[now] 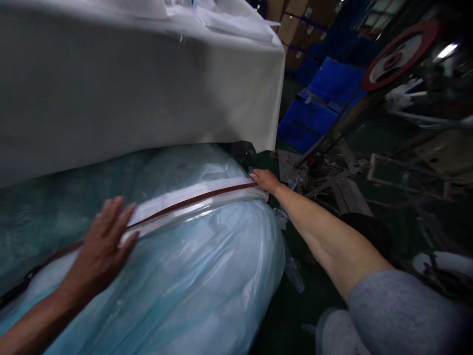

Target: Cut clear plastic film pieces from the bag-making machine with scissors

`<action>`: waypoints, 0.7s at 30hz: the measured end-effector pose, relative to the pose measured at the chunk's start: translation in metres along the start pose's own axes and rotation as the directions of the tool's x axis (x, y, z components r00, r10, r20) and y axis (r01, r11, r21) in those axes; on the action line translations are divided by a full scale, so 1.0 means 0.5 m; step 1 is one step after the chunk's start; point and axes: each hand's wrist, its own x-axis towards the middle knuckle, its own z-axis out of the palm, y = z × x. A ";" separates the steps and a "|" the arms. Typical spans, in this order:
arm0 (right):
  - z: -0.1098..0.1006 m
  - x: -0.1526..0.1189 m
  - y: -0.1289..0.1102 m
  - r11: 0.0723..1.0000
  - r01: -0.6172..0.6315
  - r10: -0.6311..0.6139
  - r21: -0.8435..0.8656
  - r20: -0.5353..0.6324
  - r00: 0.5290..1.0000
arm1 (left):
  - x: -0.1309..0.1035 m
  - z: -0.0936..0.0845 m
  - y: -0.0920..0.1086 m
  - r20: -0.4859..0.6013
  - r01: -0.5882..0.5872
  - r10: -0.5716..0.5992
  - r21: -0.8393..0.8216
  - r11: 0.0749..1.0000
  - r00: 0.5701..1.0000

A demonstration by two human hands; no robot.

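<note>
A big, stuffed clear plastic bag (207, 276) with pale blue-white contents fills the lower left and middle. Across its top runs a long white strip (218, 187) with a narrow brown strip (199, 198) along it. My left hand (105, 241) lies flat over the near part of these strips, fingers stretched out and slightly blurred. At their far right end, by the bag's edge, my right hand (265, 180) has its fingers curled round the end of the brown strip. The fingertips there are partly hidden.
A table with a pale hanging cover (236, 93) stands just beyond the bag, white sheets (229, 22) on top. Blue plastic boxes (314, 111) sit at the back right. A red-rimmed wheel (401, 55) and a metal frame (377, 172) stand to the right.
</note>
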 end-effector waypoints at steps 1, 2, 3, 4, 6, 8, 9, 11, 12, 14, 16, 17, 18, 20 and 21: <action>-0.003 0.002 0.000 0.999 0.001 -0.001 0.033 0.002 1.000 | 0.026 0.010 0.041 0.037 -0.057 0.056 0.001 0.998 0.998; -0.007 0.005 0.001 0.998 0.002 -0.003 0.068 0.005 1.000 | 0.055 0.023 0.080 0.089 -0.107 0.106 0.006 0.994 0.990; -0.013 0.007 0.004 0.994 0.004 -0.005 0.105 0.006 1.000 | 0.082 0.037 0.115 0.147 -0.140 0.136 0.018 0.990 0.980; -0.021 0.007 0.009 0.989 0.005 -0.006 0.145 0.005 1.000 | 0.106 0.052 0.142 0.202 -0.154 0.144 0.039 0.987 0.969; -0.041 -0.002 0.032 0.974 -0.003 0.005 0.228 -0.008 1.000 | 0.138 0.074 0.175 0.245 -0.128 0.106 0.074 0.989 0.964; -0.064 -0.033 0.072 0.948 -0.031 0.042 0.316 -0.030 0.999 | 0.151 0.084 0.180 0.262 -0.108 0.080 0.092 0.990 0.962; -0.073 -0.060 0.097 0.931 -0.054 0.073 0.361 -0.039 0.997 | 0.154 0.084 0.177 0.272 -0.111 0.082 0.091 0.990 0.959; -0.084 -0.134 0.151 0.883 -0.117 0.150 0.455 -0.038 0.988 | 0.157 0.081 0.166 0.306 -0.125 0.096 0.074 0.989 0.947; -0.085 -0.181 0.177 0.851 -0.157 0.194 0.501 -0.024 0.981 | 0.159 0.079 0.162 0.322 -0.127 0.100 0.065 0.990 0.941; -0.077 -0.288 0.219 0.767 -0.244 0.275 0.593 0.040 0.961 | 0.165 0.074 0.159 0.350 -0.121 0.097 0.047 0.992 0.932; -0.061 -0.397 0.244 0.658 -0.336 0.339 0.674 0.133 0.931 | 0.172 0.070 0.162 0.372 -0.110 0.091 0.032 0.993 0.924; -0.053 -0.446 0.250 0.596 -0.387 0.374 0.704 0.184 0.909 | 0.174 0.068 0.164 0.383 -0.105 0.088 0.024 0.994 0.920; -0.044 -0.489 0.252 0.532 -0.438 0.407 0.725 0.235 0.883 | 0.176 0.066 0.167 0.392 -0.101 0.086 0.016 0.995 0.916; -0.028 -0.544 0.248 0.408 -0.513 0.454 0.755 0.320 0.831 | 0.176 0.064 0.171 0.407 -0.091 0.083 0.001 0.996 0.910; -0.020 -0.555 0.245 0.350 -0.537 0.472 0.767 0.350 0.809 | 0.176 0.064 0.172 0.413 -0.085 0.079 -0.005 0.996 0.907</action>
